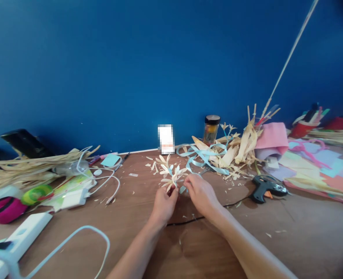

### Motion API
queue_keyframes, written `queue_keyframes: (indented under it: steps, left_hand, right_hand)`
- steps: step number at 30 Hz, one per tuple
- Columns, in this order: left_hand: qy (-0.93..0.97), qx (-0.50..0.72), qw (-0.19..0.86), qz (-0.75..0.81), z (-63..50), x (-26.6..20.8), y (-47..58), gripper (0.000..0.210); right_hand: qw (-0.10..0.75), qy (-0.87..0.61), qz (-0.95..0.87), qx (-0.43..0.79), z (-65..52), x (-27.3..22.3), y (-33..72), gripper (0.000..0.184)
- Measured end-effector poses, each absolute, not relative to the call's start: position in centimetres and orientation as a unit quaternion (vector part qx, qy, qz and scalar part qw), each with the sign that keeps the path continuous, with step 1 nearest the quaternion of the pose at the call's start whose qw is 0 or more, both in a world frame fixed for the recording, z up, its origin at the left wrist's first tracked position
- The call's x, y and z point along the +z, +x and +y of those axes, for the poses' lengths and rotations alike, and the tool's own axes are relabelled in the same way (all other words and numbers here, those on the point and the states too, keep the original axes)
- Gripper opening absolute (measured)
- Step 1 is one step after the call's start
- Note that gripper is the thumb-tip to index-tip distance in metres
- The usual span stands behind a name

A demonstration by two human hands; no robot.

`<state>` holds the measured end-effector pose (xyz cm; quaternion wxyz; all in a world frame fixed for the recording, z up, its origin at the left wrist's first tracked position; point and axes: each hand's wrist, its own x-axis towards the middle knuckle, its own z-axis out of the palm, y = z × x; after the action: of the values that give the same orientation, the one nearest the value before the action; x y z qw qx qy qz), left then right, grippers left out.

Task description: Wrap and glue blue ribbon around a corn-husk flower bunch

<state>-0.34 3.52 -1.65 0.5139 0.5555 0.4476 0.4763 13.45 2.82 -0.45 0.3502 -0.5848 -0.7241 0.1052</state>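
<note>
My left hand (164,204) is closed in a pinch at the base of a flower made of pale dried corn husk (175,177). Its pointed petals spread out above the fingers. Close on the right, my right hand (203,193) has thumb and fingers pinched together on what looks like a short end of light blue ribbon (183,189). The fingertips partly cover it. More light blue ribbon (193,153) lies in loops just behind my right hand. Small husk scraps are scattered around the flower.
A black glue gun (266,188) lies at right, its cord running beneath my wrists. Behind are a dark-lidded jar (212,130), husk bundles (243,149) and coloured papers (308,166). At left are a power strip (23,242), white cables and a pink pouch (5,210).
</note>
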Motion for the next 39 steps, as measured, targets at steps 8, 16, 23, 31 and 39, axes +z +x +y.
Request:
queue_keyframes:
  steps: [8,16,23,31,39]
  left_hand:
    - [0.469,0.525,0.527,0.476,3.9,-1.4,-0.9,0.021]
    - [0.455,0.561,0.509,0.468,4.3,-2.4,-1.4,0.025]
    - [0.443,0.569,0.51,0.468,4.0,-2.2,-1.0,0.023]
    - [0.434,0.572,0.525,0.457,4.0,-2.1,-0.9,0.019]
    - [0.387,0.582,0.56,0.445,3.8,-1.8,-0.6,0.02]
  right_hand:
    - [0.438,-0.601,-0.667,0.032,2.3,-0.3,12.9,0.012]
    - [0.404,-0.554,-0.716,0.13,1.5,-1.9,10.9,0.009]
    - [0.4,-0.583,-0.681,0.192,1.9,-2.1,10.8,0.007]
    - [0.423,-0.575,-0.668,0.209,1.6,-2.1,10.6,0.013]
    - [0.462,-0.542,-0.642,0.284,1.7,-1.9,10.5,0.019]
